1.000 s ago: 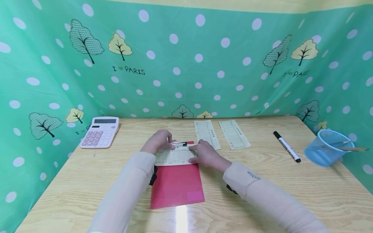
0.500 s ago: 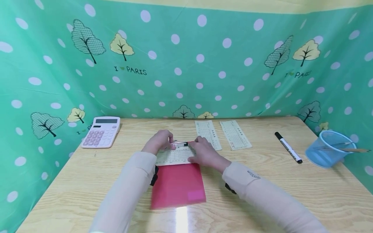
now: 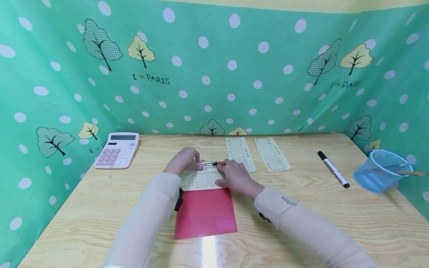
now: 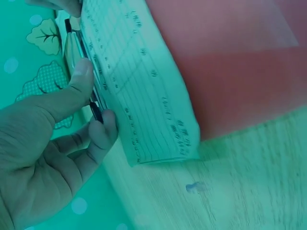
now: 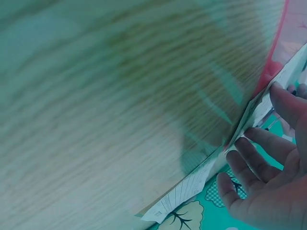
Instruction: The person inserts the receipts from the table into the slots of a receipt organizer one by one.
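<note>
Head view: looks down on a wood-grain table (image 3: 83, 208) beneath the grip, a red folder (image 3: 205, 214) on its near side, and a printed form (image 3: 201, 179) right against it. Touches the form's right edge with the right hand (image 3: 237, 179), fingers loosely extended, slid slightly toward the metal clip (image 3: 208, 163); likely means steadying the form. Pinches the clip with the left hand (image 3: 183, 162), unchanged from the earlier frame.

Calculator (image 3: 117, 150) left of folder (image 3: 205, 214); form (image 3: 199, 179) on folder; 2 slips (image 3: 272, 154) behind, right; marker (image 3: 333, 169) left of cup (image 3: 370, 178).
</note>
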`<state>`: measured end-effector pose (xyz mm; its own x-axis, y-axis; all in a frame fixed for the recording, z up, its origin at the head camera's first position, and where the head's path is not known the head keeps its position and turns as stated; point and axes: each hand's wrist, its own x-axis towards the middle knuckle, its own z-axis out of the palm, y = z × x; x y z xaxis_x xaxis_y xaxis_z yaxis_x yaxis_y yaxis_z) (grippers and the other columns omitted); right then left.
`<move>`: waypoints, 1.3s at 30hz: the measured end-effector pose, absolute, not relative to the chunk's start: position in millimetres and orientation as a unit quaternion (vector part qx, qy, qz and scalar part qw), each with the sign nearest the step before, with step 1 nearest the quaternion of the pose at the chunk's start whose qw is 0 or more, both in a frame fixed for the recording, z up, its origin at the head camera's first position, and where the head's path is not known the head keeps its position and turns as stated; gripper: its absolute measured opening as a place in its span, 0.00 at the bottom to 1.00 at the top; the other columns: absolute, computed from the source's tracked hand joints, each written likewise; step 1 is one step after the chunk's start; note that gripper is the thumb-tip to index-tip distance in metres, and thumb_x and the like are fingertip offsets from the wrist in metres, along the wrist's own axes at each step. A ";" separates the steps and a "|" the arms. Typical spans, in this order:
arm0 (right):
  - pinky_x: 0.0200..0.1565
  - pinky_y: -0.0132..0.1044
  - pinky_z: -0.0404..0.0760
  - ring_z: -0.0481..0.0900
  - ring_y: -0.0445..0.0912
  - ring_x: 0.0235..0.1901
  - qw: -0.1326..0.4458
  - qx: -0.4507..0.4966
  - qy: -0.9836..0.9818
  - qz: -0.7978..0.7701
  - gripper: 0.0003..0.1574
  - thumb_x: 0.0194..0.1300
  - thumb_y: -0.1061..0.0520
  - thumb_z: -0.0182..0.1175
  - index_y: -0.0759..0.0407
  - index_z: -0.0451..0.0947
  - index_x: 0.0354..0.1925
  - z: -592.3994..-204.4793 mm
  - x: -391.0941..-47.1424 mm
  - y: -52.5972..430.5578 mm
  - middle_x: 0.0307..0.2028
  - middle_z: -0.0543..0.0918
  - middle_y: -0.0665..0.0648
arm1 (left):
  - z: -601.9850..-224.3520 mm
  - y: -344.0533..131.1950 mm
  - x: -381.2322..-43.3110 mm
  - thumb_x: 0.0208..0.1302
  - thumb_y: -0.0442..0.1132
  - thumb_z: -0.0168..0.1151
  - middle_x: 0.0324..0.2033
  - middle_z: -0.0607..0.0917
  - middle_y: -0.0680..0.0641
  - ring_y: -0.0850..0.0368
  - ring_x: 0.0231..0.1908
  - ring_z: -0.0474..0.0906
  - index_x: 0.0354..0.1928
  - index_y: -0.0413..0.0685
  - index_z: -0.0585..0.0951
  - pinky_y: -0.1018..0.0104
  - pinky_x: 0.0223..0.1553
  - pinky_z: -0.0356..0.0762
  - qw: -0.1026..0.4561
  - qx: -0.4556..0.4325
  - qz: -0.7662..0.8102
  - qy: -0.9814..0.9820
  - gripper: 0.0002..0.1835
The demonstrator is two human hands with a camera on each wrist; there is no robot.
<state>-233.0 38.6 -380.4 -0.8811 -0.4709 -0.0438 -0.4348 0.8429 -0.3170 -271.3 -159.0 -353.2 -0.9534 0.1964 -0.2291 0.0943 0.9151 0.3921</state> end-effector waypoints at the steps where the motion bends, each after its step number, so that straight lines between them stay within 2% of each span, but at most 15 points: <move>1: 0.58 0.52 0.71 0.74 0.56 0.59 0.058 -0.238 0.958 -0.146 0.38 0.65 0.45 0.71 0.61 0.76 0.66 -380.1 -233.2 38.8 0.60 0.77 0.60 | -352.6 -158.5 -271.9 0.62 0.40 0.74 0.34 0.82 0.46 0.53 0.35 0.74 0.31 0.43 0.83 0.59 0.42 0.74 0.136 0.071 0.193 0.969 0.10; 5: 0.56 0.51 0.71 0.74 0.55 0.57 0.052 -0.243 0.959 -0.133 0.37 0.65 0.45 0.71 0.60 0.76 0.66 -379.6 -233.8 39.0 0.59 0.78 0.59 | -350.9 -156.8 -274.5 0.63 0.39 0.74 0.19 0.73 0.50 0.58 0.23 0.68 0.32 0.43 0.83 0.64 0.32 0.70 0.152 0.058 0.205 0.965 0.09; 8: 0.56 0.51 0.71 0.74 0.55 0.57 0.051 -0.244 0.960 -0.130 0.37 0.65 0.45 0.70 0.59 0.76 0.67 -379.6 -233.9 38.6 0.59 0.78 0.59 | -351.2 -156.3 -276.7 0.62 0.39 0.74 0.15 0.69 0.51 0.59 0.18 0.65 0.32 0.43 0.83 0.66 0.29 0.68 0.158 0.049 0.209 0.964 0.09; 17: 0.53 0.50 0.72 0.74 0.54 0.56 0.048 -0.245 0.963 -0.096 0.37 0.64 0.42 0.71 0.57 0.78 0.65 -380.4 -237.7 35.5 0.57 0.79 0.58 | -352.0 -155.9 -273.3 0.59 0.37 0.76 0.29 0.78 0.47 0.56 0.27 0.70 0.31 0.43 0.82 0.64 0.34 0.70 0.150 0.039 0.221 0.963 0.10; 23: 0.53 0.51 0.72 0.75 0.55 0.57 0.051 -0.242 0.964 -0.100 0.37 0.64 0.42 0.71 0.57 0.77 0.65 -380.8 -238.3 36.1 0.58 0.79 0.59 | -352.9 -155.7 -270.3 0.59 0.36 0.76 0.33 0.79 0.46 0.55 0.30 0.71 0.31 0.42 0.81 0.63 0.35 0.71 0.139 0.049 0.218 0.965 0.10; 30: 0.56 0.52 0.71 0.75 0.54 0.60 0.058 -0.225 0.963 -0.140 0.39 0.64 0.43 0.71 0.61 0.76 0.66 -382.3 -236.8 38.3 0.58 0.79 0.58 | -359.0 -158.4 -268.6 0.59 0.38 0.76 0.43 0.84 0.41 0.50 0.38 0.74 0.31 0.43 0.81 0.56 0.44 0.74 0.110 0.080 0.199 0.971 0.11; 35: 0.58 0.52 0.69 0.74 0.55 0.61 0.064 -0.221 0.961 -0.154 0.41 0.64 0.43 0.71 0.61 0.74 0.68 -382.9 -237.1 39.4 0.61 0.77 0.59 | -361.8 -158.9 -266.4 0.59 0.38 0.76 0.44 0.85 0.40 0.48 0.41 0.76 0.33 0.42 0.82 0.53 0.48 0.75 0.100 0.082 0.200 0.971 0.11; 39: 0.58 0.51 0.69 0.74 0.55 0.59 0.062 -0.227 0.959 -0.160 0.41 0.64 0.43 0.72 0.60 0.74 0.67 -382.0 -238.2 42.3 0.58 0.78 0.60 | -363.9 -159.2 -266.5 0.59 0.38 0.76 0.42 0.84 0.41 0.48 0.41 0.76 0.33 0.43 0.81 0.53 0.48 0.75 0.095 0.080 0.197 0.973 0.11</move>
